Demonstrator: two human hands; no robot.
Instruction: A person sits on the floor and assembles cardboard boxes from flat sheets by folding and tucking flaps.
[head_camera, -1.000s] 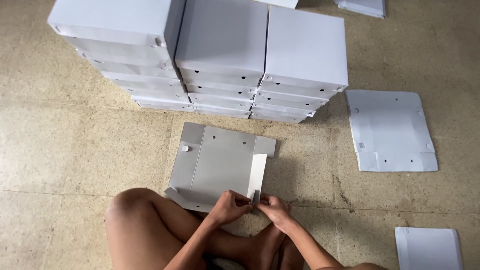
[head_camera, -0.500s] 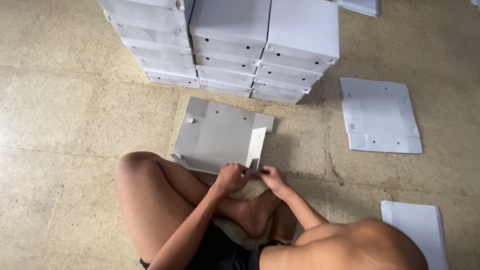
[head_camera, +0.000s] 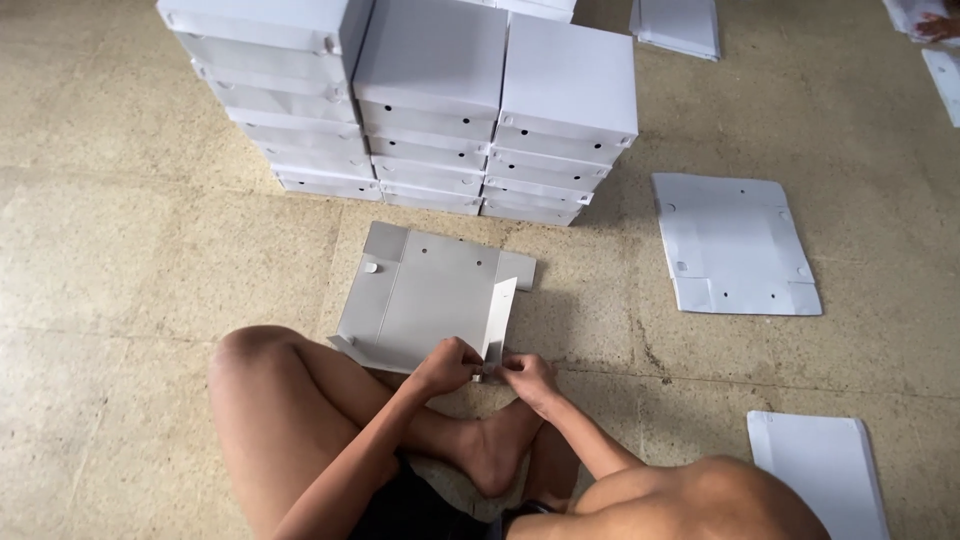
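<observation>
Person seated cross-legged on the floor (head_camera: 120, 300). A flat grey cardboard sheet (head_camera: 425, 295) lies on the floor just in front of the knees, its right side flap (head_camera: 498, 318) folded upright. Left hand (head_camera: 447, 362) closed, pinching the near corner of the sheet at the foot of that flap. Right hand (head_camera: 527, 374) closed on the same corner from the other side; both hands nearly touching. Stacks of finished white boxes (head_camera: 430, 110) stand beyond the sheet. Another flat sheet (head_camera: 735, 245) lies to the right, well apart; a third sheet (head_camera: 820, 470) near the right knee.
</observation>
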